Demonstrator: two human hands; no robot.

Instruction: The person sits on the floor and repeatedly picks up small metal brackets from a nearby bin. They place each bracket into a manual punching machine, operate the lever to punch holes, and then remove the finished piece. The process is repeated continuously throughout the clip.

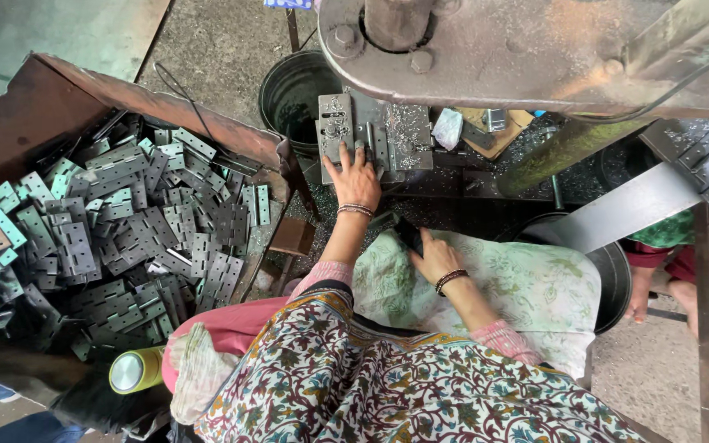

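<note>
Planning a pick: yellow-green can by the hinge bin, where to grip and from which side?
Grip the yellow-green can around its round body, probably coming from the silver cap end at lower left. It lies on its side, and the far end is tucked against a cloth bundle, with the hinge pile just above.

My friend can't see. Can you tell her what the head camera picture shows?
A person's left hand presses a grey metal hinge on a machine's steel plate, while the right hand rests on a green floral cloth. A rusty tray holds piled hinges.
</note>
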